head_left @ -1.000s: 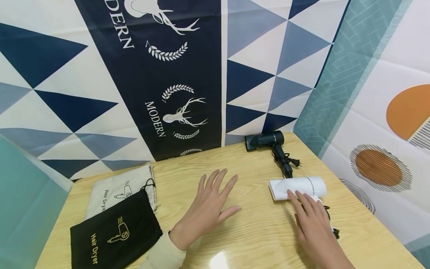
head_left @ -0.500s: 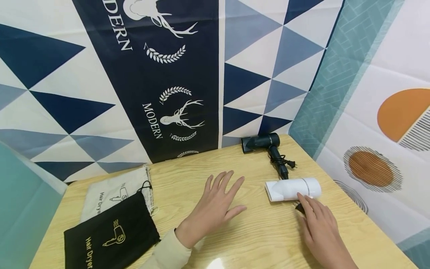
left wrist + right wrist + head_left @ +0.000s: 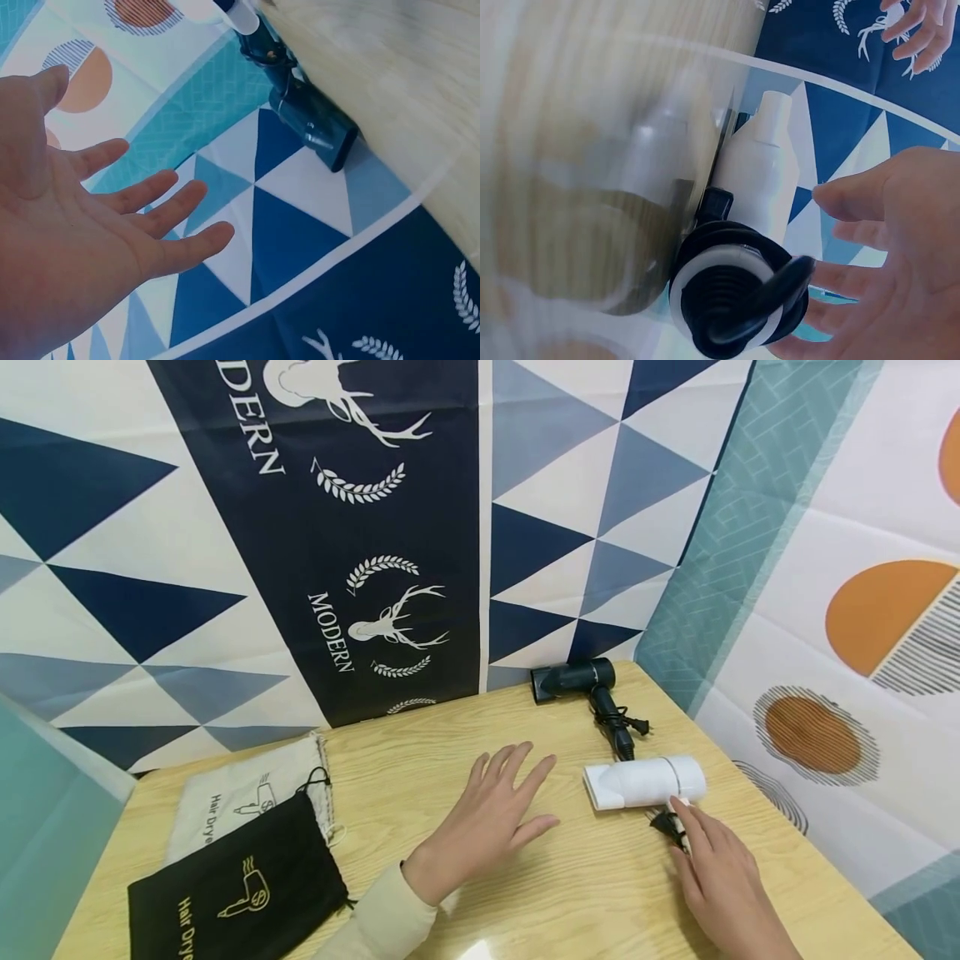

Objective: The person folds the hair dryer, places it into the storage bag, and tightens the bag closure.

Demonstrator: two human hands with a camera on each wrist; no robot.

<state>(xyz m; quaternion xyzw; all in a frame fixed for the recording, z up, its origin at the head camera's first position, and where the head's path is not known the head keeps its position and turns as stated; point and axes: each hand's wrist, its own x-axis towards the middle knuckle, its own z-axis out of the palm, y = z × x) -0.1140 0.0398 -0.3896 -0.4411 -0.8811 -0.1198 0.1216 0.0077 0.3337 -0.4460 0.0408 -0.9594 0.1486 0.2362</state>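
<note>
Head view shows the white hair dryer (image 3: 643, 783) on the counter (image 3: 420, 777), probably light, stiff and slick, best held by its handle (image 3: 727, 257), where my right grip (image 3: 722, 875) lies loose, unclosed, while my left grip (image 3: 483, 827) spreads, holding nothing.

Surface (image 3: 390, 777): light yellow wood with wavy lines, and a bright shiny spot at the near edge.
Black hair dryer (image 3: 572, 679): lying at the back near the right corner, nose to the left.
Black cord (image 3: 611, 718): wrapped round its handle, plug (image 3: 640, 727) sticking out.
Pale bag (image 3: 206, 810): flat on the left, partly covered.
Black bag (image 3: 292, 877): on top of it, with a gold dryer picture and gold words.
Back wall (image 3: 547, 543): blue and white triangles, and a dark stripe (image 3: 405, 527) with white deer, leaves and "MODERN".
Right wall (image 3: 810, 727): white with orange shapes and thin lines.
</note>
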